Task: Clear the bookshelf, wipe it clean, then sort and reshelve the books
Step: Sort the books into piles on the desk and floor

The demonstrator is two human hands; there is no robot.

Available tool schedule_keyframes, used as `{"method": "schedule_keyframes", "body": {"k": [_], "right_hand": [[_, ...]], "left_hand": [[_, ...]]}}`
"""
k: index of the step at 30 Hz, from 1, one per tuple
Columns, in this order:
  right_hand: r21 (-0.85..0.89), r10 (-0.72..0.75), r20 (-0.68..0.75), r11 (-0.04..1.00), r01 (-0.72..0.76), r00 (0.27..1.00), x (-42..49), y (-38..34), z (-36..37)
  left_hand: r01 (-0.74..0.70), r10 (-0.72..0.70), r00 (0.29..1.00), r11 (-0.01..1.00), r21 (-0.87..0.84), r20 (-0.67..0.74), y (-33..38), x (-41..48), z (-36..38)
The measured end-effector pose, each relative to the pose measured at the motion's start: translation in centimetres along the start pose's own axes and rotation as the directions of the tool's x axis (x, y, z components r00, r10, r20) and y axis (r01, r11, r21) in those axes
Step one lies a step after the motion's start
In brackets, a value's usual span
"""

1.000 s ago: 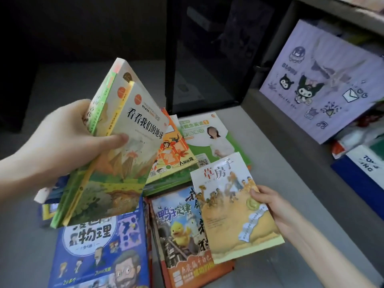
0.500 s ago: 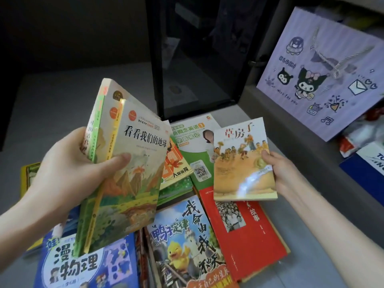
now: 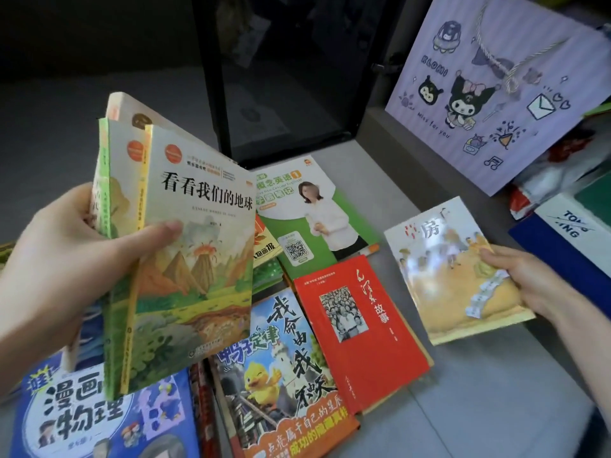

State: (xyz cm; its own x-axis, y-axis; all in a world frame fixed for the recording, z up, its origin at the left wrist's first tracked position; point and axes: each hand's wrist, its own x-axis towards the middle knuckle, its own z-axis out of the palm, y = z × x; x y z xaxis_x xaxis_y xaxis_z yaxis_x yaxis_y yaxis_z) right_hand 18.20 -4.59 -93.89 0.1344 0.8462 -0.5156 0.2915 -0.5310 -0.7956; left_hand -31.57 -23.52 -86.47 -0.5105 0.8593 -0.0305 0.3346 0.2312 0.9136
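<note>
Sorting looks to be the step in hand: the yellow book (image 3: 456, 276) sits at three o'clock, pinched by its edge in the right hand (image 3: 529, 282). At nine o'clock, the left hand (image 3: 66, 259) clamps a small stack of books (image 3: 175, 252), thumb across the cover. Other books (image 3: 357, 328) lie on the floor at six o'clock. Next, probably, match it to a pile.

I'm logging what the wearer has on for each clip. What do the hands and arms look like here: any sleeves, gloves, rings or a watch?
Both are bare. The left hand and its forearm show no sleeve, glove, ring or watch. The right hand is also ungloved and ringless, with the wrist and forearm uncovered to the frame's edge. Nails look short and unpainted.
</note>
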Motion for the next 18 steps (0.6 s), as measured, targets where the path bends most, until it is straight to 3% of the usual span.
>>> {"method": "schedule_keyframes", "body": {"k": [2,5,8,10,13,14,17,18], "right_hand": [[-0.136,0.025,0.078,0.991,-0.014,0.997,-0.5,-0.4,-0.6],[-0.253,0.095,0.138,0.966,-0.058,0.986,-0.4,0.8,0.1],[-0.285,0.155,0.082,0.95,-0.126,0.985,0.4,2.5,1.7],[-0.416,0.163,0.031,0.899,-0.135,0.986,1.5,3.5,2.6],[-0.6,0.068,-0.024,0.797,-0.069,0.997,2.6,4.0,4.2],[-0.669,0.035,-0.032,0.742,-0.047,0.999,2.8,3.8,4.8],[-0.925,-0.186,-0.107,0.379,-0.03,0.977,1.7,2.2,7.3],[-0.926,-0.29,-0.113,0.376,0.005,0.95,1.0,1.5,8.5]], "left_hand": [[-0.013,0.014,0.997,1.0,-0.008,0.08,0.9,0.0,0.7],[0.005,0.004,0.996,0.996,-0.093,0.092,1.1,-0.2,1.7],[0.073,-0.059,0.994,0.983,-0.17,0.087,1.2,-0.4,2.0],[0.104,-0.083,0.991,0.974,-0.202,0.109,1.2,-0.5,2.1],[0.139,-0.115,0.987,0.963,-0.23,0.116,1.5,-0.9,2.1],[0.149,-0.122,0.985,0.958,-0.245,0.122,1.6,-1.0,2.0],[0.154,-0.123,0.984,0.947,-0.281,0.126,2.1,-1.6,2.3],[0.169,-0.137,0.983,0.938,-0.302,0.123,2.2,-1.9,2.4]]}}
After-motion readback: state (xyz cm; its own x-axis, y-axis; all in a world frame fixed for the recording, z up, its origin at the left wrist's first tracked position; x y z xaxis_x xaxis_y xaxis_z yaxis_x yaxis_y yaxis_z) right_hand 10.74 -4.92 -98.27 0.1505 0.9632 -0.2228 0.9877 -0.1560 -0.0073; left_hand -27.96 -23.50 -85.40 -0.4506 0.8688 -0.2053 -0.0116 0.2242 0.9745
